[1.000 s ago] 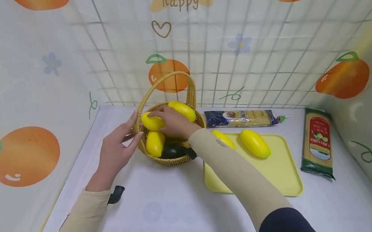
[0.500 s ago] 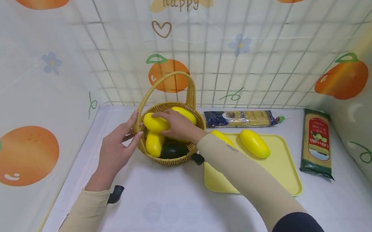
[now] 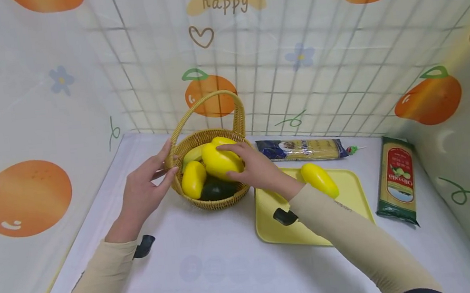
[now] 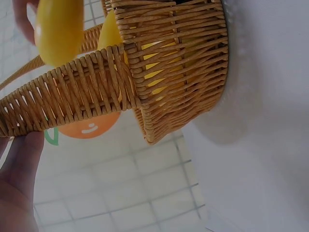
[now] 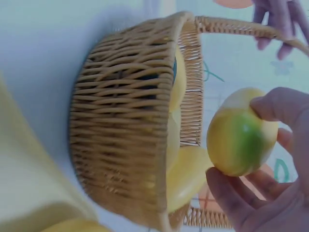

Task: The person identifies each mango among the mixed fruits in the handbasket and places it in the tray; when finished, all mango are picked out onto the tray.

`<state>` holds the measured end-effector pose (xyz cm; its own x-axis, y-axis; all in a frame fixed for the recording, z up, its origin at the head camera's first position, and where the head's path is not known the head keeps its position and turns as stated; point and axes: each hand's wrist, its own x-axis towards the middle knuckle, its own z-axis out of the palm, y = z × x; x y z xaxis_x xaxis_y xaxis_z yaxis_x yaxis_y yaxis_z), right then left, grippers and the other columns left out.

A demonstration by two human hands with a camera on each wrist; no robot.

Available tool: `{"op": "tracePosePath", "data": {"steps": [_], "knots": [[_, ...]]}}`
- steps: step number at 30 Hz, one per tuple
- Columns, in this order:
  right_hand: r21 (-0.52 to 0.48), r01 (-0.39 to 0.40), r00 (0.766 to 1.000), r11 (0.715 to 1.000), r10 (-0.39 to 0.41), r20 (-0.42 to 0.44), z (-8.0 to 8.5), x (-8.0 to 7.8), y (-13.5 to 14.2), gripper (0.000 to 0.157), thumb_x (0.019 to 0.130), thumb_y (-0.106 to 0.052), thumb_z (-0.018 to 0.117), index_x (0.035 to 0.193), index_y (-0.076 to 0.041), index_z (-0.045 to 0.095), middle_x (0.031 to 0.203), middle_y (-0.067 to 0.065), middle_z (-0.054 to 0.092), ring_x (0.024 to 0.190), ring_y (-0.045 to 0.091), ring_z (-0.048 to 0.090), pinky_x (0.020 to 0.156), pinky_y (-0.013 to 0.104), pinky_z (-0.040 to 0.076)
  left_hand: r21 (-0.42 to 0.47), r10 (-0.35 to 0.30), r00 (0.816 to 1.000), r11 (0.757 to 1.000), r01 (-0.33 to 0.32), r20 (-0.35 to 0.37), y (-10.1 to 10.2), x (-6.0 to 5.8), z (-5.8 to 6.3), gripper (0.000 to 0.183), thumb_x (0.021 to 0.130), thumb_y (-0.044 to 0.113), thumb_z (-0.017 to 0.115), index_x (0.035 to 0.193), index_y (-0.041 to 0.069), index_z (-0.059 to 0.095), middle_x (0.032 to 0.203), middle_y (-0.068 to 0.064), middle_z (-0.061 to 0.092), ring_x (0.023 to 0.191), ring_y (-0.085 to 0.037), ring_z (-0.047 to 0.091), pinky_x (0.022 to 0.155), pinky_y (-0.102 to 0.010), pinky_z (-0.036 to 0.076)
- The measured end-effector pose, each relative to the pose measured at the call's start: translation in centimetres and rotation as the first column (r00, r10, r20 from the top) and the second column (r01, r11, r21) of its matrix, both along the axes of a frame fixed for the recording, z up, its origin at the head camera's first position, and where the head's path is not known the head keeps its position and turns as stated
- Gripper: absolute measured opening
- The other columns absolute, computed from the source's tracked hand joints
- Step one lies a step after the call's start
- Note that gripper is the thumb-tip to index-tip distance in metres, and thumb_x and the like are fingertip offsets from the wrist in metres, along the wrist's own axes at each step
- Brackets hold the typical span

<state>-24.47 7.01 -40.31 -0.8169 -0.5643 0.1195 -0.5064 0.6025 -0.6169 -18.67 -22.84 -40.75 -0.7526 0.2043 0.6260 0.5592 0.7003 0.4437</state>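
Note:
A wicker basket (image 3: 213, 205) with a tall arched handle stands at the back of the table. My left hand (image 3: 142, 194) pinches the lower left part of the handle. With thumb and fingers my right hand (image 3: 261, 170) grips a yellow mango (image 3: 219, 160) just above the basket; the right wrist view shows the mango's green-tinged end (image 5: 246, 140), clear of the rim. Inside the basket lie another yellow mango (image 3: 193, 179), a dark green oval fruit (image 3: 218, 190) and a duller, longish yellow fruit (image 3: 193, 155). More yellow shows behind the held mango.
Right of the basket lies a pale yellow tray (image 3: 300, 237) bearing a yellow mango (image 3: 319, 179). Behind the tray is a blue-and-yellow pasta pack (image 3: 304, 149). A green and red Olivoilà pack (image 3: 397, 182) lies farther right. Printed curtains and a wire grid stand behind.
My right hand has moved right with the mango, from the basket's left side toward its right, and raised it. My left hand has stayed at the handle.

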Motion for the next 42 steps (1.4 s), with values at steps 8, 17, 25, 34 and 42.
{"op": "tracePosePath", "data": {"steps": [8,17,25,34,42], "knots": [[-0.087,0.07,0.997,0.994,-0.067,0.035,0.2,3.5,6.2,0.063,0.094,-0.024,0.074,0.151,-0.027,0.048,0.148,0.005,0.049,0.124,0.025,0.054,0.098,0.044,0.056,0.007,-0.005,1.0,1.0,0.006,-0.014,0.0,0.0,0.0,0.08,0.086,0.002,0.081,0.155,0.022,0.045,0.114,-0.013,0.072,0.095,-0.028,0.073,0.08,-0.04,0.063],[-0.087,0.238,0.971,0.967,-0.237,0.016,-1.4,6.4,15.8,0.067,0.093,-0.014,0.076,0.153,-0.022,0.046,0.152,0.012,0.046,0.124,0.036,0.053,0.093,0.054,0.059,0.006,-0.013,1.0,1.0,0.013,-0.012,0.1,-0.1,-0.1,0.078,0.087,0.004,0.08,0.155,0.022,0.045,0.115,-0.012,0.072,0.096,-0.028,0.073,0.081,-0.037,0.063],[0.022,0.409,0.912,0.912,-0.409,-0.007,-2.9,7.0,22.8,0.068,0.094,-0.012,0.074,0.154,-0.009,0.041,0.146,0.028,0.042,0.121,0.048,0.05,0.091,0.064,0.056,0.009,-0.004,1.0,1.0,0.004,-0.029,0.0,0.0,-0.1,0.079,0.086,0.002,0.08,0.155,0.021,0.046,0.113,-0.013,0.072,0.095,-0.028,0.073,0.08,-0.037,0.063],[0.157,0.543,0.828,0.825,-0.557,0.065,-5.9,6.6,26.8,0.072,0.096,-0.022,0.073,0.156,-0.005,0.036,0.15,0.033,0.038,0.119,0.052,0.049,0.092,0.065,0.055,-0.001,-0.004,1.0,1.0,0.004,-0.012,0.1,-0.1,-0.1,0.08,0.087,0.003,0.08,0.156,0.023,0.044,0.117,-0.012,0.072,0.097,-0.027,0.073,0.081,-0.037,0.063],[0.233,0.558,0.802,0.797,-0.589,0.095,-7.3,6.3,27.1,0.074,0.095,-0.029,0.073,0.155,-0.006,0.038,0.146,0.036,0.038,0.117,0.052,0.047,0.094,0.067,0.052,0.002,-0.001,1.0,1.0,0.001,-0.004,0.1,-0.1,0.0,0.079,0.088,0.003,0.079,0.155,0.022,0.044,0.116,-0.011,0.072,0.097,-0.026,0.073,0.082,-0.036,0.062]]}}
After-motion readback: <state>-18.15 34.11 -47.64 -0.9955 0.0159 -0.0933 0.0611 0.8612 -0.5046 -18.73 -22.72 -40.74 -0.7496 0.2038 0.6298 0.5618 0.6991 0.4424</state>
